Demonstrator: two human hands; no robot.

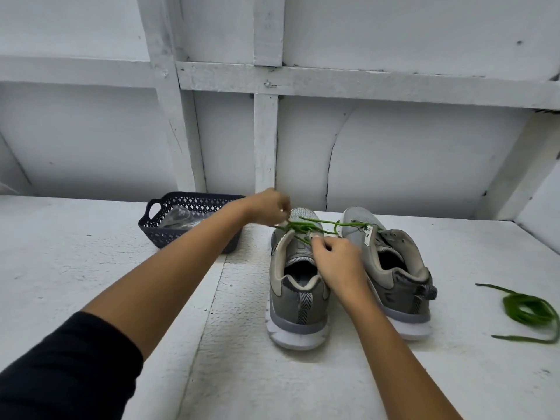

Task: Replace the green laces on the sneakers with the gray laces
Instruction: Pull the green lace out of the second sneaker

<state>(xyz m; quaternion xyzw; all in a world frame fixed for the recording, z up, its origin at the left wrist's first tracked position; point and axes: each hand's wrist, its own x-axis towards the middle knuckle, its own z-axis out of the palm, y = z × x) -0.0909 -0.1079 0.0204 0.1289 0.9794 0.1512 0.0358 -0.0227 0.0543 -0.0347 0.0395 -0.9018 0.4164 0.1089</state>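
Black sleeve (60, 368); left hand (266, 207), right hand (336, 262) seemingly pinch green lace (303, 227) over mesh sneaker (298, 298).

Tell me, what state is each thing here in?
Left sneaker: upright, partly unlaced.
Right sneaker: upright, apparently laceless.
Threaded green lace: slack, pulled up.
Left hand: pinching that lace.
Right hand: pinching that lace.
Loose green lace: coiled on table.
Basket: upright, holding a clear bag.
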